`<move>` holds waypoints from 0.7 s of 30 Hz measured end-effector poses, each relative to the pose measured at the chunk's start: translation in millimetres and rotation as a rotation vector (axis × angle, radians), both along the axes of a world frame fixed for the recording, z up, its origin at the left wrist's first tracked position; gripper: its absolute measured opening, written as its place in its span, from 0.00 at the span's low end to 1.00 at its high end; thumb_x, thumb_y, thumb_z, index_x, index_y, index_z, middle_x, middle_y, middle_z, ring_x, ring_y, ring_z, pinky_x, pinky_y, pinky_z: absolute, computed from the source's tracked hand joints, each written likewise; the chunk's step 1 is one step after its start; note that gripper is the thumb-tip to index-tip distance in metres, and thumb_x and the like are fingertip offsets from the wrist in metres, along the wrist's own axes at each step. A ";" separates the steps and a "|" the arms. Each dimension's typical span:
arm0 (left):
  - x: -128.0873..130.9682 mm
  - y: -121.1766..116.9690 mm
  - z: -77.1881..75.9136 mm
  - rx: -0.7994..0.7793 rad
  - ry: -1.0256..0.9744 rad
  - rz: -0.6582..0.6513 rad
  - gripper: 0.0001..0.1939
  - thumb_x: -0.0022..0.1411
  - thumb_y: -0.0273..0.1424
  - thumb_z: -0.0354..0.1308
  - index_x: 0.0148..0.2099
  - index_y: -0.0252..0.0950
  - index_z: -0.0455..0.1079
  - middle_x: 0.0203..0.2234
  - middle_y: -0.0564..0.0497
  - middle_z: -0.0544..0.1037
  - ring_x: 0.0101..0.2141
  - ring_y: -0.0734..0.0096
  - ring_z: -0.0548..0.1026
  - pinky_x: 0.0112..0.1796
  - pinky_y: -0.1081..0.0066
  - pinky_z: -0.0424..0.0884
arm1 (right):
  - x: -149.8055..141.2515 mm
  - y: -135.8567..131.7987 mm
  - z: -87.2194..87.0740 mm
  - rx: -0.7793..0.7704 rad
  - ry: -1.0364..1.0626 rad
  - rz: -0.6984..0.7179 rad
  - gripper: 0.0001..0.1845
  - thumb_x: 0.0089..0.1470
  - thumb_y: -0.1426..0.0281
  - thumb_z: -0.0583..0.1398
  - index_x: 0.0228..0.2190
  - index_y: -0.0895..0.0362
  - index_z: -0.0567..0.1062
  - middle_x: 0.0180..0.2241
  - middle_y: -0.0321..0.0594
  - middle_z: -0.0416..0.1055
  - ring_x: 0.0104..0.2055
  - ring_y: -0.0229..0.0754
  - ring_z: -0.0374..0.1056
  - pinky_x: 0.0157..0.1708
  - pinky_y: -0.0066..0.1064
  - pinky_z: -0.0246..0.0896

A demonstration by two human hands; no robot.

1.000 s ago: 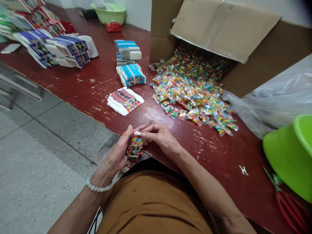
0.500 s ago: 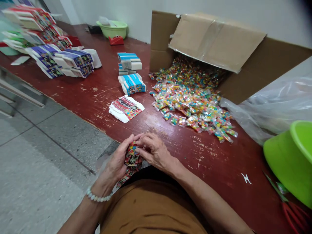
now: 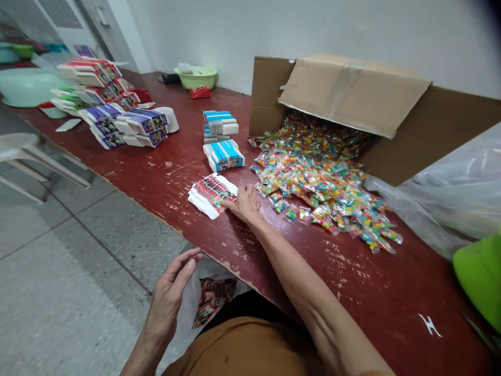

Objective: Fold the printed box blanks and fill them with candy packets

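Observation:
My right hand (image 3: 245, 203) reaches forward over the table to a fanned stack of flat red printed cartons (image 3: 211, 193). Its thumb lies on the near right corner of the stack, and the other fingers curl around that edge, gripping a carton there. Below the table's front edge, my left hand (image 3: 172, 292) is held up with the fingers apart and nothing in them. Beside it, at my lap, a whitish plastic bag (image 3: 190, 308) holds red printed packs (image 3: 213, 300). Small clear sachets of colourful candy (image 3: 313, 177) are heaped right of the stack.
A cardboard box (image 3: 352, 99) lies on its side, spilling the sachets. Blue carton bundles (image 3: 224, 155) stand behind the stack, purple bundles (image 3: 143, 125) farther left. A green tub (image 3: 479, 277) is at the right, a white stool (image 3: 23, 149) at the left beside the table.
My right hand has left the red pack at my lap and moved forward to the carton stack. My left hand has let go of the pack and opened. The view has shifted.

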State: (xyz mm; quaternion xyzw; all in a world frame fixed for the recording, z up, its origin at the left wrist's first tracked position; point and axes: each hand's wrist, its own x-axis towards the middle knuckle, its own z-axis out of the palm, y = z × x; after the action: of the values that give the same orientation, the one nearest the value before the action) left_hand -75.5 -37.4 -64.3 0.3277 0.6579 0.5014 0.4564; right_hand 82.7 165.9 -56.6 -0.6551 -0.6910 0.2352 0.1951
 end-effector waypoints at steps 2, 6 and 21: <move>0.4 6.8 2.5 0.059 0.036 -0.005 0.28 0.52 0.53 0.68 0.48 0.38 0.77 0.44 0.45 0.83 0.51 0.52 0.76 0.58 0.54 0.65 | 1.3 -0.3 -5.5 0.017 0.074 -0.051 0.30 0.52 0.56 0.68 0.51 0.59 0.72 0.56 0.56 0.64 0.58 0.59 0.65 0.54 0.49 0.63; -0.6 24.6 9.8 0.235 0.147 0.031 0.25 0.56 0.47 0.67 0.51 0.39 0.75 0.46 0.45 0.82 0.48 0.57 0.77 0.54 0.58 0.69 | 16.0 4.0 -18.2 0.083 0.440 -0.198 0.18 0.52 0.62 0.66 0.43 0.55 0.75 0.48 0.46 0.73 0.49 0.50 0.70 0.50 0.42 0.65; 5.3 60.3 22.8 0.301 0.262 -0.083 0.24 0.57 0.43 0.65 0.52 0.37 0.73 0.42 0.45 0.81 0.42 0.62 0.77 0.46 0.65 0.71 | 93.4 -33.1 -10.9 -0.053 0.459 0.048 0.07 0.55 0.69 0.60 0.36 0.56 0.77 0.26 0.33 0.73 0.26 0.38 0.66 0.30 0.29 0.60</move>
State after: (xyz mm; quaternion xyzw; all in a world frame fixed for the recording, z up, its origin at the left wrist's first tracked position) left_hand -70.2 22.9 -41.5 0.4816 0.6150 0.5280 0.3332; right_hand 176.2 132.8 -67.5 -0.5725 -0.6376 0.4007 0.3243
